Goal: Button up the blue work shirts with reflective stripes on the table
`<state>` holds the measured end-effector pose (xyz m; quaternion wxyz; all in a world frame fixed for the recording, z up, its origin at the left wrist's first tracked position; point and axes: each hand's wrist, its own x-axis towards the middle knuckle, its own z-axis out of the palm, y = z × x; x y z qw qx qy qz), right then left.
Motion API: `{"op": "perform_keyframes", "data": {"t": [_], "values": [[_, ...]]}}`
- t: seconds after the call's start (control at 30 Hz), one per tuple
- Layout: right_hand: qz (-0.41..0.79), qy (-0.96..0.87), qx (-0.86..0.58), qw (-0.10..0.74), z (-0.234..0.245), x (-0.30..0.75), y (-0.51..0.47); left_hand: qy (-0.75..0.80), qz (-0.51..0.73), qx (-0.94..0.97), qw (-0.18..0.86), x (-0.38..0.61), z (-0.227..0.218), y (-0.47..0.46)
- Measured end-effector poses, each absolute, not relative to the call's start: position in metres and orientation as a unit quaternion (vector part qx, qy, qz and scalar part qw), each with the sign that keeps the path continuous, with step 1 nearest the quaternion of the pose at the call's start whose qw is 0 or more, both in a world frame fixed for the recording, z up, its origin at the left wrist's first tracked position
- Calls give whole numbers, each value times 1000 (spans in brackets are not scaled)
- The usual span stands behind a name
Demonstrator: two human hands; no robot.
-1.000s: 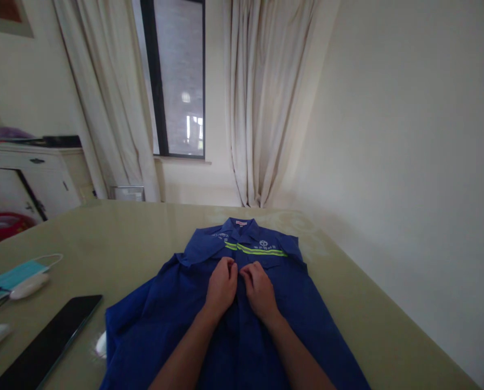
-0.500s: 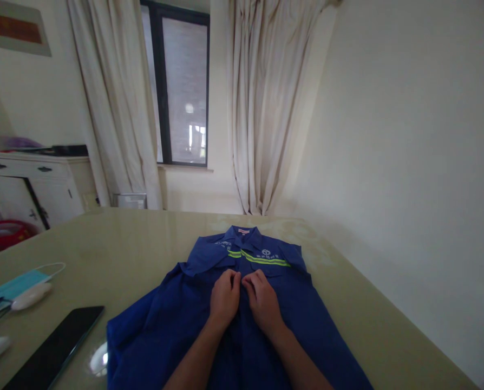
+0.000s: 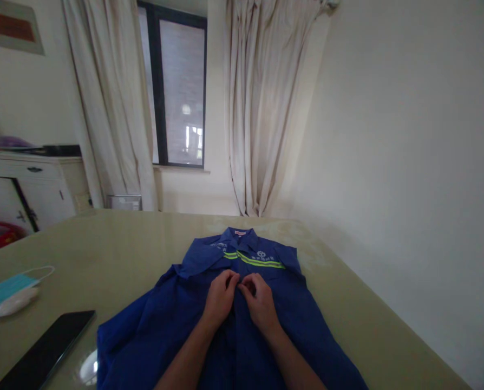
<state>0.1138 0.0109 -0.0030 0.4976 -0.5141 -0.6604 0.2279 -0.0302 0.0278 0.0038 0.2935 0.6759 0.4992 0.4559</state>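
Note:
A blue work jacket (image 3: pixel 164 325) lies spread face up on the table, its collar toward the far side. Yellow-green reflective stripes and white printing run across its chest. My left hand (image 3: pixel 221 295) and my right hand (image 3: pixel 260 303) meet at the front placket, just below the stripes. Both have thumb and fingers pinched together on the cloth at the front opening. Fingertips almost touch each other, and whatever small part lies between them, such as a button, is hidden.
On the pale green table (image 3: pixel 116 254) at left lie a black phone (image 3: pixel 47 346), a blue face mask (image 3: pixel 10 287) and a white mouse-shaped object (image 3: pixel 18 301). A wall (image 3: pixel 408 162) runs along the right side. Behind stand curtains (image 3: pixel 262 108), a window (image 3: pixel 183 92) and a white cabinet (image 3: pixel 47 189).
The view has shifted slightly, so everything sits a little further left. My hands stay pinched at the same part of the placket, with only small finger movement.

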Motion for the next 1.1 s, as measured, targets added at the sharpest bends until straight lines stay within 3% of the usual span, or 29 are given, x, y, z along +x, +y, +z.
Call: {"op": "perform_keyframes", "data": {"t": [0.37, 0.63, 1.0, 1.1], "values": [[222, -650, -545, 480, -8, 113, 13, 462, 441, 710, 298, -33, -4, 32], [186, -686, -534, 458, -5, 113, 9, 533, 336, 751, 195, -39, 0, 25], [186, -696, -549, 423, 2, 110, 3, 587, 338, 719, 157, -45, -1, 29], [183, -705, -550, 409, 2, 110, 1, 635, 339, 689, 82, -59, 6, 29]]}}
